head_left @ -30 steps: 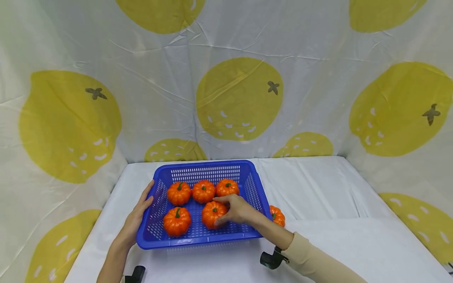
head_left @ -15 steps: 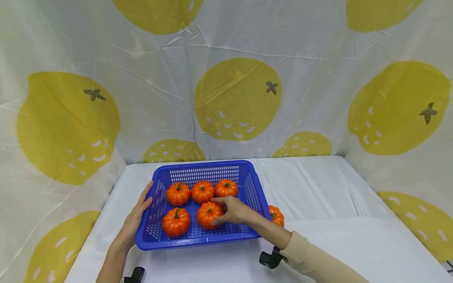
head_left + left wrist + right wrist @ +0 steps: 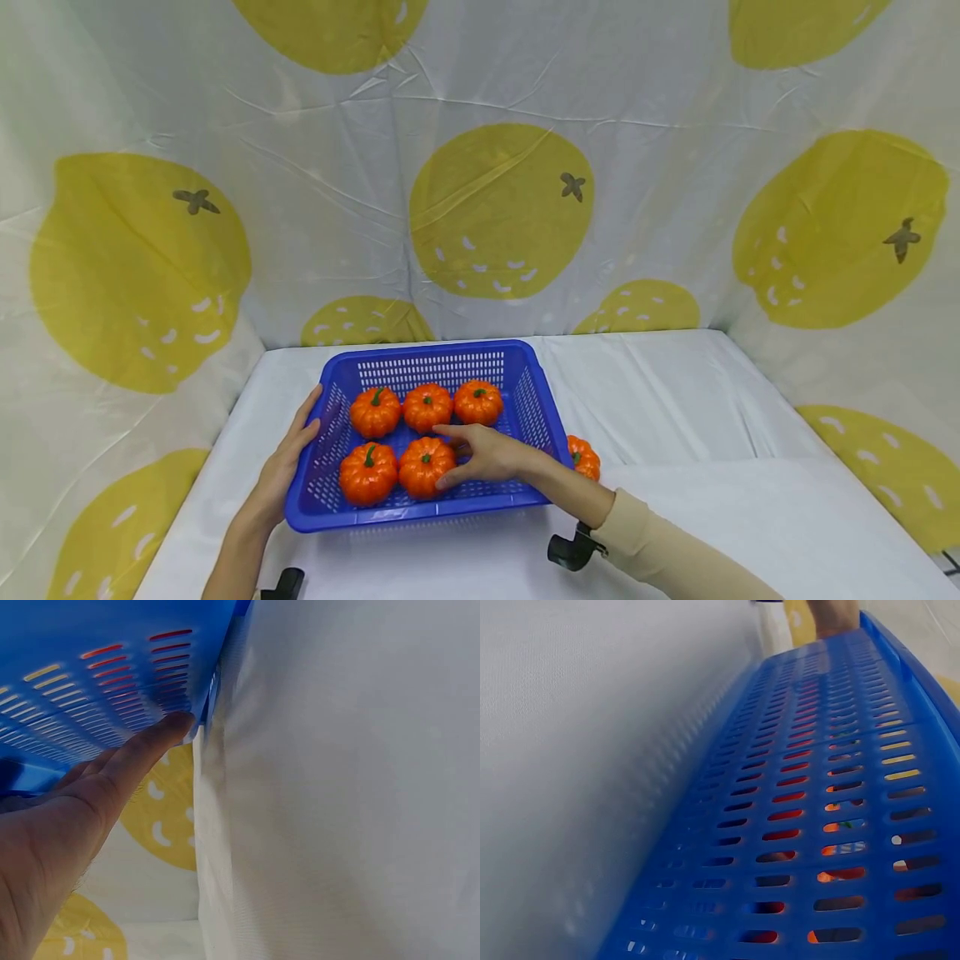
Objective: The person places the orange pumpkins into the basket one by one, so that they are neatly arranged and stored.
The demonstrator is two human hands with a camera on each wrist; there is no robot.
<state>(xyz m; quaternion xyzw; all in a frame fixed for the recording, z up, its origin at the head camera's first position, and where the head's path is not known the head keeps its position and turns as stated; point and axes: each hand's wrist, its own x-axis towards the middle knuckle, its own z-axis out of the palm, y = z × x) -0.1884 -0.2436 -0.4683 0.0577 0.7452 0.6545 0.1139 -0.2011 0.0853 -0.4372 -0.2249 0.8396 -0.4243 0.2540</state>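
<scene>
In the head view a blue plastic basket (image 3: 420, 517) holds several small orange pumpkins. My right hand (image 3: 491, 454) reaches over the basket's right side and holds the front-middle pumpkin (image 3: 423, 468), thumb in front and index finger behind. Close to its left sits another front pumpkin (image 3: 367, 474). Three more line the back: a left one (image 3: 375, 412), a middle one (image 3: 427, 407) and a right one (image 3: 478, 402). My left hand (image 3: 283, 471) lies along the basket's left wall; the left wrist view shows straight fingers (image 3: 154, 742) touching that slotted wall.
One more pumpkin (image 3: 583, 457) sits on the white cloth outside the basket's right wall, partly hidden by it. White cloth (image 3: 712, 500) covers the table. Lemon-print curtains (image 3: 660, 167) hang behind and at both sides.
My right hand has moved left with the front-middle pumpkin, which now sits close beside the front-left one. The left hand stays on the basket's side.
</scene>
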